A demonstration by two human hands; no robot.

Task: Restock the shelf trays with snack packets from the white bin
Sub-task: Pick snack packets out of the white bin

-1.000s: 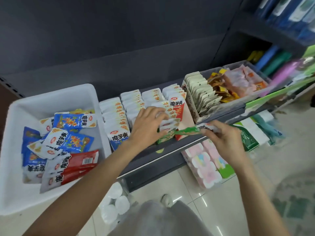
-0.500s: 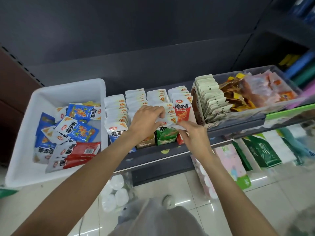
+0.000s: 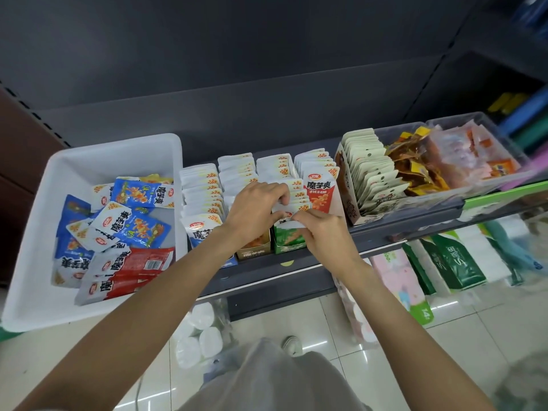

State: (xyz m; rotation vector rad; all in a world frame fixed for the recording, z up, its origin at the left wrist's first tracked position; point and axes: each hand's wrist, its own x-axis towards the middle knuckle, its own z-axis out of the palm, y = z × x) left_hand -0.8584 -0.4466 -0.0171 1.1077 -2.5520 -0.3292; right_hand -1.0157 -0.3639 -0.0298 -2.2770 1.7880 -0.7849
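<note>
Place: a small shop — a retail aisle
Shelving: dark metal shelf (image 3: 370, 238) carried rows of snack packets (image 3: 318, 188) in display trays
Below: wrapped tissue packs (image 3: 453, 262) stood on a tiled floor (image 3: 341, 327) — stock for sale

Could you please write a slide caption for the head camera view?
Both hands, left hand and right hand, tuck a green snack packet into its shelf tray beside the white bin.
</note>
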